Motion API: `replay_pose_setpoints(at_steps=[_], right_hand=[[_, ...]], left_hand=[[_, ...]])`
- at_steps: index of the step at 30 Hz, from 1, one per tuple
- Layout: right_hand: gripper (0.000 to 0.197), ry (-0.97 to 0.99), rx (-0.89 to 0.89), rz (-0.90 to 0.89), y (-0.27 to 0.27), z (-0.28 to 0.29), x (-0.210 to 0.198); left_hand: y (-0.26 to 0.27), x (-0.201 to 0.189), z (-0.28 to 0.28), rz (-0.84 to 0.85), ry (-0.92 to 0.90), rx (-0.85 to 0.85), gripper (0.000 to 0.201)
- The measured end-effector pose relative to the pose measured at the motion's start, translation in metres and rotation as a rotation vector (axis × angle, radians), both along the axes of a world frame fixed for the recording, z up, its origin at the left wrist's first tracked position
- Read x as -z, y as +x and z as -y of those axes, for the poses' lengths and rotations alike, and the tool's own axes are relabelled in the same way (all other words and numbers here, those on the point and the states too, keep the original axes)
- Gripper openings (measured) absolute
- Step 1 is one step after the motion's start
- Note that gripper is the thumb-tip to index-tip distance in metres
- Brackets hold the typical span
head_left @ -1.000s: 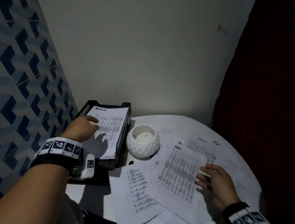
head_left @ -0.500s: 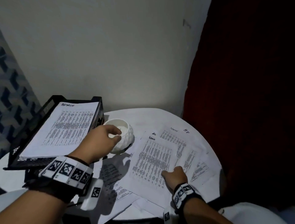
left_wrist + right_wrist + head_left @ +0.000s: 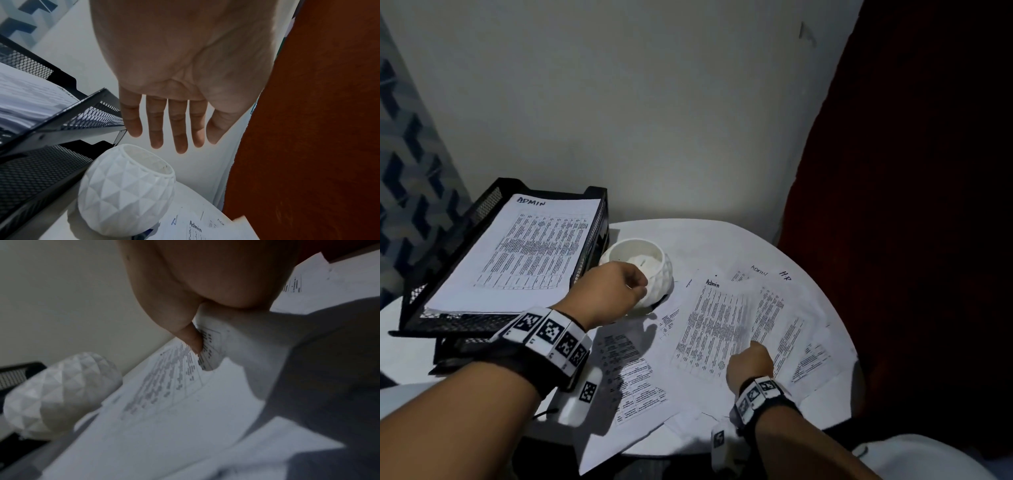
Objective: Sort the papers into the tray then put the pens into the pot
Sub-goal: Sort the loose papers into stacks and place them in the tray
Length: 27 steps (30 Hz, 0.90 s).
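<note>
A black mesh tray at the left holds a sheet headed ADMIN. Beside it stands a white faceted pot. My left hand hovers just over the pot's near side; the left wrist view shows its fingers straight and holding nothing above the pot. Loose printed papers overlap on the round table. My right hand pinches the near right edge of the top sheet headed Admin; the right wrist view shows thumb and fingers bending that edge upward. No pen shows plainly.
Further sheets lie under and around the Admin one: one at the front left, others at the right marked HR. The white table ends close behind against a pale wall. A dark red surface stands at the right.
My left hand left the tray and moved right to hover over the pot. My right hand went from lying flat on the Admin sheet to pinching its edge.
</note>
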State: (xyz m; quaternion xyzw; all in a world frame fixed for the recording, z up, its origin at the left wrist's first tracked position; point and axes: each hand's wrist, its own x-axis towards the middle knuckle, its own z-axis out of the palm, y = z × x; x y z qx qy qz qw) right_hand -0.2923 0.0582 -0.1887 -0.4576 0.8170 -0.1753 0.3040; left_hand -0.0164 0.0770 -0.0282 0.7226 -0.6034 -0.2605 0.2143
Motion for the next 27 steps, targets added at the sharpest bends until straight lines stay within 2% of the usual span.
replay_pose_setpoints(at_steps=[2, 6, 9, 12, 15, 17, 19, 21, 23, 24, 25, 27], right_hand=[[0.023, -0.077, 0.062, 0.149, -0.01, 0.01, -0.005], [0.019, -0.251, 0.116, 0.423, -0.031, 0.012, -0.043], [0.024, -0.321, 0.155, 0.729, -0.032, 0.005, -0.074], [0.026, -0.289, 0.081, 0.975, -0.006, -0.008, -0.096], [0.027, -0.244, -0.001, 1.104, 0.022, -0.018, -0.1], [0.032, -0.227, -0.006, 1.137, 0.032, -0.019, -0.089], [0.033, -0.199, -0.037, 1.108, 0.037, -0.018, -0.079], [0.02, -0.139, -0.046, 1.01, 0.032, -0.016, -0.069], [0.009, -0.088, 0.021, 0.887, 0.019, -0.012, -0.061], [0.01, -0.095, 0.074, 0.795, 0.01, -0.008, -0.055], [0.016, -0.098, 0.121, 0.662, -0.001, -0.003, -0.051], [0.048, -0.058, 0.143, 0.325, -0.022, 0.006, -0.041]], left_hand=[[-0.001, -0.001, 0.002, -0.018, 0.009, 0.014, 0.009], [-0.008, -0.004, 0.006, -0.049, 0.007, 0.028, 0.013], [-0.015, -0.004, 0.008, -0.13, -0.004, 0.013, 0.034], [-0.021, -0.004, 0.009, -0.317, -0.028, -0.019, 0.055], [-0.021, -0.003, 0.009, -0.536, -0.063, 0.004, 0.036], [-0.018, -0.005, 0.009, -0.554, -0.064, -0.021, 0.017], [-0.013, -0.008, 0.006, -0.512, -0.057, -0.075, 0.011], [-0.006, -0.012, 0.005, -0.502, -0.049, -0.109, 0.013], [0.002, -0.017, 0.004, -0.476, -0.056, -0.135, 0.013], [0.006, -0.02, 0.004, -0.452, -0.069, -0.155, 0.012], [0.011, -0.021, 0.006, -0.432, -0.084, -0.175, 0.011], [0.018, -0.023, 0.009, -0.431, -0.103, -0.212, 0.01]])
